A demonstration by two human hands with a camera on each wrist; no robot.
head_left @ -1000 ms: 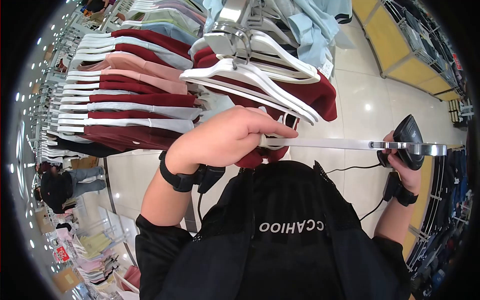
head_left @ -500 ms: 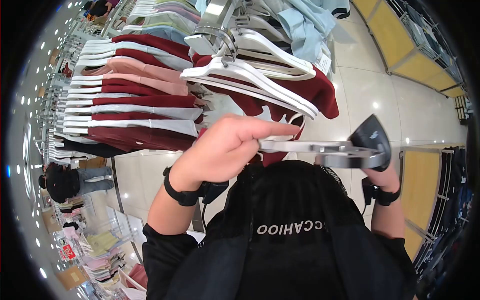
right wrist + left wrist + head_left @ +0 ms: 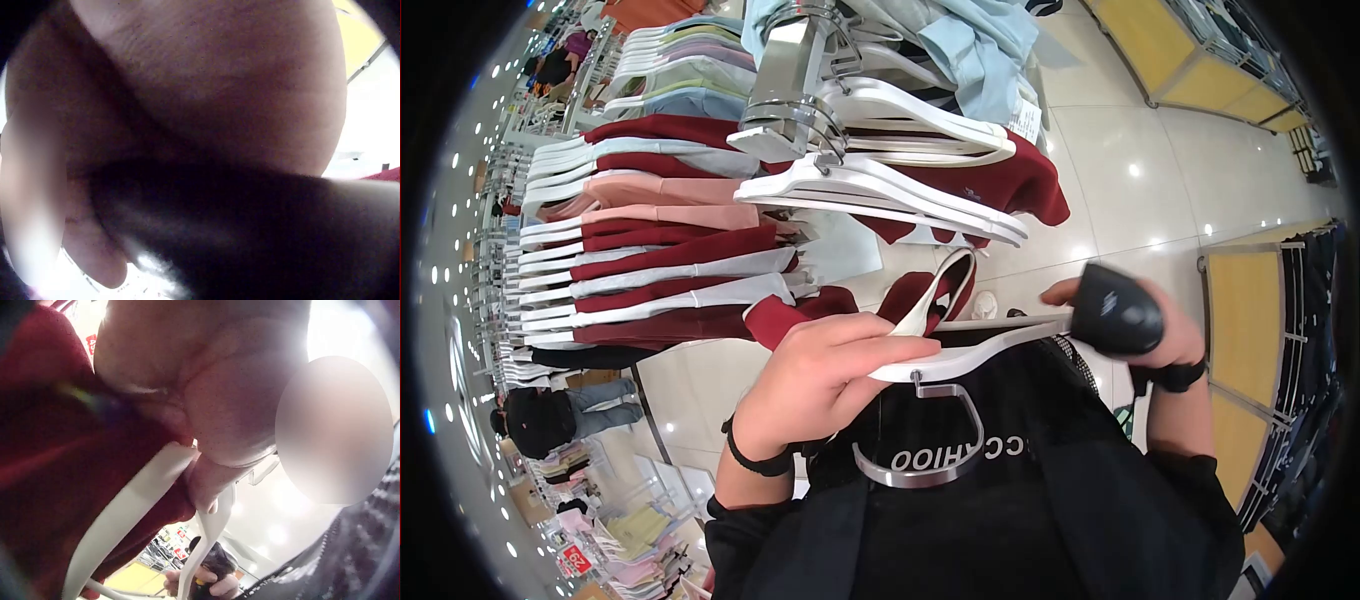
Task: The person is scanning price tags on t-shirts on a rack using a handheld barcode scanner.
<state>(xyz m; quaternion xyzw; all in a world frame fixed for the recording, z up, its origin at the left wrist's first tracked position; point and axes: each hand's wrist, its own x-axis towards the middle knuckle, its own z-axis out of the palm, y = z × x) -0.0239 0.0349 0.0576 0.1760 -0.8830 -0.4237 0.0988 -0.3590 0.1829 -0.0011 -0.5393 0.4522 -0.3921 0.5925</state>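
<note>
- At centre frame, head view: the left hand (image 3: 830, 375) grasps a white hanger (image 3: 990, 342), fingers curled over its arm. The hanger's metal hook (image 3: 920, 440) lies just below.
- Centre left: a maroon garment (image 3: 795, 312) drapes on the hanger, beside the hand.
- Centre right: the right hand (image 3: 1175, 335) is wrapped round a black scanner (image 3: 1115, 320) at the hanger's far end.
- Upper frame: a rack (image 3: 790, 60) carries further hung clothes.
</note>
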